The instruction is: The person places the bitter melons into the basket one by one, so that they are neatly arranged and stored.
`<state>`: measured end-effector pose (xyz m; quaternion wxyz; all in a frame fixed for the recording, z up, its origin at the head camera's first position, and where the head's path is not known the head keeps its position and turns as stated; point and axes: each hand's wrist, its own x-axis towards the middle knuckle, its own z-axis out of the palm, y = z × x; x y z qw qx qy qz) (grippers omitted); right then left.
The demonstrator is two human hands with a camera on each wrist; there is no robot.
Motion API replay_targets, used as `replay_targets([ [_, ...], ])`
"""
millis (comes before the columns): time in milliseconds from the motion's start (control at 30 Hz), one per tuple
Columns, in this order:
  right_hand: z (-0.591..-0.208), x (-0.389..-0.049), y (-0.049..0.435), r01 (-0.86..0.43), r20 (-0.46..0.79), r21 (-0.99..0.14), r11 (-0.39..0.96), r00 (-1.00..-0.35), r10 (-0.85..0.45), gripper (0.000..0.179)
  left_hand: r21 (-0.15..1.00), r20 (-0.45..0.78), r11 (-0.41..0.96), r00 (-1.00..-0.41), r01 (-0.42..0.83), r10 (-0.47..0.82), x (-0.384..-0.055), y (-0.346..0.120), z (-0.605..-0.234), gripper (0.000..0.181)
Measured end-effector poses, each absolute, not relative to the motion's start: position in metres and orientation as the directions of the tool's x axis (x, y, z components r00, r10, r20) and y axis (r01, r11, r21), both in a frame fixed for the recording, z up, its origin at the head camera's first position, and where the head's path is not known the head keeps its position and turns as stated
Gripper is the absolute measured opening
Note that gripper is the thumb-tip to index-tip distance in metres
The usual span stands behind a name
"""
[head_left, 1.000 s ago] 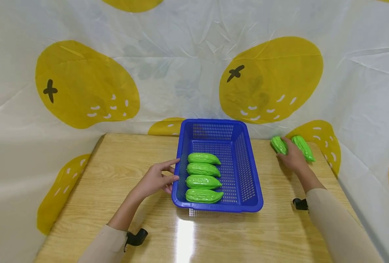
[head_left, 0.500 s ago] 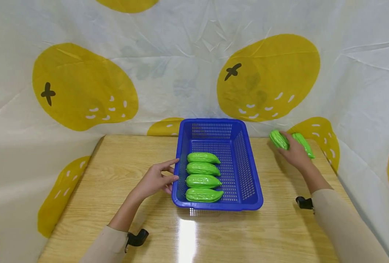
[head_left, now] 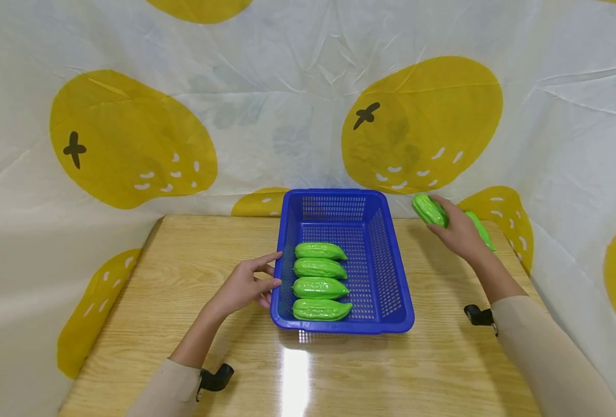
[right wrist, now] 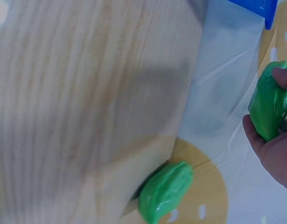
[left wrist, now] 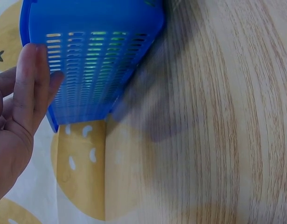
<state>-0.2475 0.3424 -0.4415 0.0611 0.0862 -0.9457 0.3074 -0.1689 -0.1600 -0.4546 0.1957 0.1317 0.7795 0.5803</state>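
Observation:
My right hand [head_left: 456,231] holds a bright green, glossy bitter melon [head_left: 429,209] off the table at the back right; the right wrist view shows thumb and fingers around this melon [right wrist: 269,105]. Behind that hand, another bitter melon [head_left: 479,230] lies near the table's far right corner, partly hidden. A blue perforated basket [head_left: 403,272] stands mid-table, with several bitter melons [head_left: 321,288] lined up along its left side. At the basket's left rim rests my left hand [head_left: 242,286]. Its fairly straight fingers [left wrist: 27,84] touch the outer wall in the left wrist view.
The wooden table [head_left: 209,243] ends at the back against a white cloth [head_left: 282,133] printed with large yellow fruit. More of this cloth hangs along both sides. A black wrist mount [head_left: 479,315] juts from the right sleeve, and another mount [head_left: 216,377] from the left.
My right hand has lifted one bitter melon from beside the other and carried it left, toward the basket. The left hand and the basket stay in place.

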Motion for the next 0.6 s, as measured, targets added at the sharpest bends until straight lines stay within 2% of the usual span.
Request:
replay_targets([
  [600,-0.402,-0.262,0.288,-0.269,0.151,-0.575,0.773,-0.963,-0.222,0.07,0.953,-0.147,0.302,-0.893,-0.013,0.426,-0.169,-0.16,-0.455,0.067],
])
